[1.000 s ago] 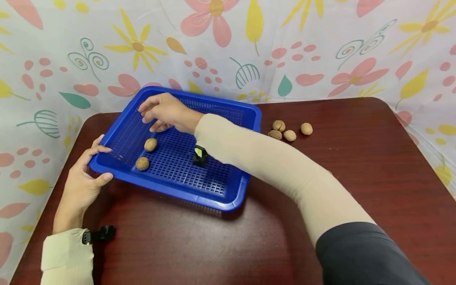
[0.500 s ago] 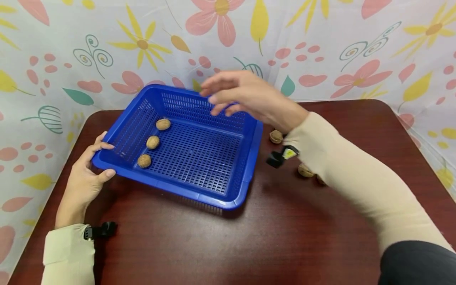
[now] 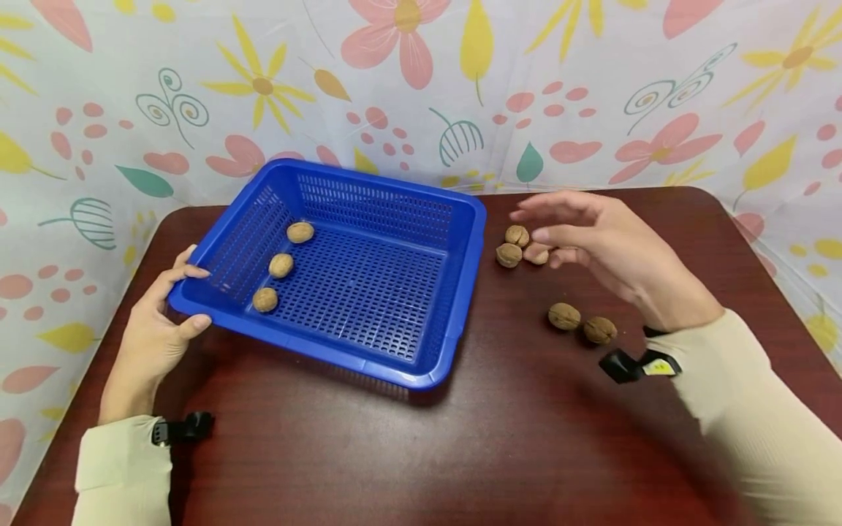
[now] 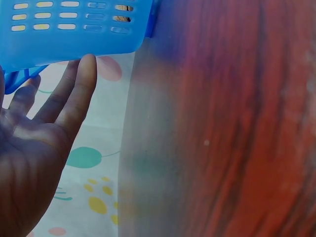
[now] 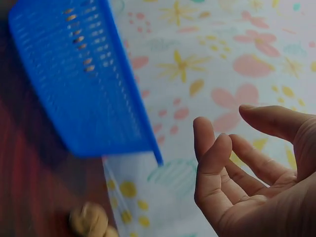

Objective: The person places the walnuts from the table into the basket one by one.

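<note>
A blue plastic basket with slotted walls sits on the table, with three walnuts in a row along its left side. At its near left corner my left hand holds the rim, thumb and a fingertip over the edge; in the left wrist view other fingers reach below the basket. To the right of the basket, my right hand hovers over loose walnuts, its fingers loosely bent and holding nothing. It partly covers one walnut.
Two darker walnuts lie nearer on the dark red-brown table. A flower-patterned cloth hangs behind the table's far edge and along both sides.
My right hand has left the inside of the basket and swung right to the loose walnuts. A third walnut shows in the basket where the hand was. The left hand stays at the corner.
</note>
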Available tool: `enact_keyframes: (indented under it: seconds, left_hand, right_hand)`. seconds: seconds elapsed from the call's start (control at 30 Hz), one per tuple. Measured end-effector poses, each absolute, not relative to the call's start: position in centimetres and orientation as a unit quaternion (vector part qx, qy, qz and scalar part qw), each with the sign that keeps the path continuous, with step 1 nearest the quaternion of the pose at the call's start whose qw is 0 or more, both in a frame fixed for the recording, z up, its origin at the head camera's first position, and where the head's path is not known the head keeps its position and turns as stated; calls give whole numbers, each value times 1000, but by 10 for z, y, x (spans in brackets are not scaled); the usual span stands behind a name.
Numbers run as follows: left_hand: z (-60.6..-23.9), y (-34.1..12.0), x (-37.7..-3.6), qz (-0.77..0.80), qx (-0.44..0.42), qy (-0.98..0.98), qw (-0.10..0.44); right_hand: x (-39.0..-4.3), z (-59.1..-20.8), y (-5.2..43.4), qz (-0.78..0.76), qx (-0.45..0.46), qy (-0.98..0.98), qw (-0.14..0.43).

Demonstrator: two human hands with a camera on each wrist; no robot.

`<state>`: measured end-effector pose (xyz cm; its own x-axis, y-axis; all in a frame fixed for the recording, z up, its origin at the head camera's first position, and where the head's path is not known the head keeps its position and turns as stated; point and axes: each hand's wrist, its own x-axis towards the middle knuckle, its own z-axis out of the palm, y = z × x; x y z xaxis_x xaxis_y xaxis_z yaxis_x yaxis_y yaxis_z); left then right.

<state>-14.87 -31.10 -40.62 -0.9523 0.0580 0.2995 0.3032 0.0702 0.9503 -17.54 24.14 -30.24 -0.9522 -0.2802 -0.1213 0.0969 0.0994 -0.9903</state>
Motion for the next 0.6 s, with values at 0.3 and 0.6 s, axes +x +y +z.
enact_keyframes:
  seconds: [0.3,0.6]
  left_hand:
    - [-408,-311,-149,-676,-123,-721,87]
    - [-408,-313,-150,-668,-128,-728,87]
  right_hand:
    - [-137,-339,298,-671,-15,730,127]
    - [-112,-382,341,-689,-7,712,138]
